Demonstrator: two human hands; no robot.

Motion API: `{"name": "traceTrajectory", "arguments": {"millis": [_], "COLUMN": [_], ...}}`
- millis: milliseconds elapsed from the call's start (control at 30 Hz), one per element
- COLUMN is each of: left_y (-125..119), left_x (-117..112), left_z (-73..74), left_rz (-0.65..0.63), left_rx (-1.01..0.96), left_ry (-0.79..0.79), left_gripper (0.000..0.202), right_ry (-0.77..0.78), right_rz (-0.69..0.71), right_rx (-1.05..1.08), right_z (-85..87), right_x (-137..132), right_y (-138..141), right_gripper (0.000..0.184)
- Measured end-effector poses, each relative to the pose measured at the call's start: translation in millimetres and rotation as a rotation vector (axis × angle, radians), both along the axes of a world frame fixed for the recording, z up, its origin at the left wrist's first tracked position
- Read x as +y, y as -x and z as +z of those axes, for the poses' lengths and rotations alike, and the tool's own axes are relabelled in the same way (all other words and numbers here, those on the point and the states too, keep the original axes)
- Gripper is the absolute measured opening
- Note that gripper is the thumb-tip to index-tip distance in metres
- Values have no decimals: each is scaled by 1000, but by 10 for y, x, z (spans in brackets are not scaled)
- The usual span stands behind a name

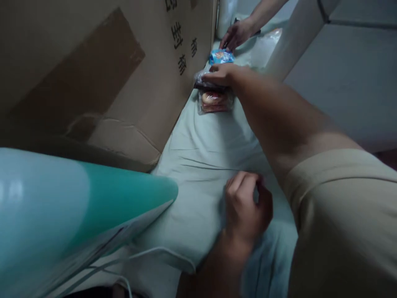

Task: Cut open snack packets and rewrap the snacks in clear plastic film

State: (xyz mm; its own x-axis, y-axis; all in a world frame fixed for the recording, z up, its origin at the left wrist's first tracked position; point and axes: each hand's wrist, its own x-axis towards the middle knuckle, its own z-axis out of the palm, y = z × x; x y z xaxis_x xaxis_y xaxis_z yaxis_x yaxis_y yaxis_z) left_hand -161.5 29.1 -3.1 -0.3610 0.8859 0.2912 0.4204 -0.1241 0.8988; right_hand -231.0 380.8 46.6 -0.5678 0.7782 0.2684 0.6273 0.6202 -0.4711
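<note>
As stacked beside the cardboard box (124,82), snack packets: three; one blue packet (221,56), one dark packet (203,85), one clear packet (214,102) of reddish-brown snacks.
Placement: all on the pale green cloth (201,157), close together, the dark packet between the other two.
Right hand (221,74): one; fingers (211,77) stretched flat on top of the dark packet, not curled round it.
Left hand (246,207): one; fingers curled into a loose fist on the cloth, well apart from the packets; contents cannot be told.
Other person's hand (237,33): one, just beyond the blue packet.
Teal roll (77,207): one, near left.
</note>
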Motion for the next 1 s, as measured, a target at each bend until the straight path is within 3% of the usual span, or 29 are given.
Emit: {"name": "traceTrajectory", "arguments": {"millis": [100,167,267,400,500,600,700,833,900,1000], "left_y": [27,41,97,265,407,486,460,355,333,317], "left_x": [1,-20,-96,-230,-279,-251,-181,-121,-120,-155], "left_z": [52,96,134,129,89,7,-105,-206,-196,-80], "left_rz": [-6,26,167,452,544,505,352,130,87,123], "left_rx": [-26,-12,4,35,49,40,26,88,130,170], "left_ry": [2,-37,-104,-168,-148,-90,8,87,58,11], "left_gripper": [16,15,13,11,14,22,27,38,45,47], "right_ry": [136,142,114,98,113,154,190,30,-50,-63], "right_rz": [-51,-33,6,65,74,16,-90,-156,-132,-142], "right_rx": [-259,-328,-365,-408,-442,-458,-433,-167,-43,133], "right_z": [-20,-25,-44,-23,40,78,50,-5,-24,-115], "right_x": [-188,-405,-823,-1486,-1988,-2435,-2831,-3419,-3739,-4120], "right_y": [-93,-208,-447,-798,-1027,-1235,-1486,-2022,-2371,-2867], "right_gripper": [60,68,77,78,79,73,67,63,52,40]}}
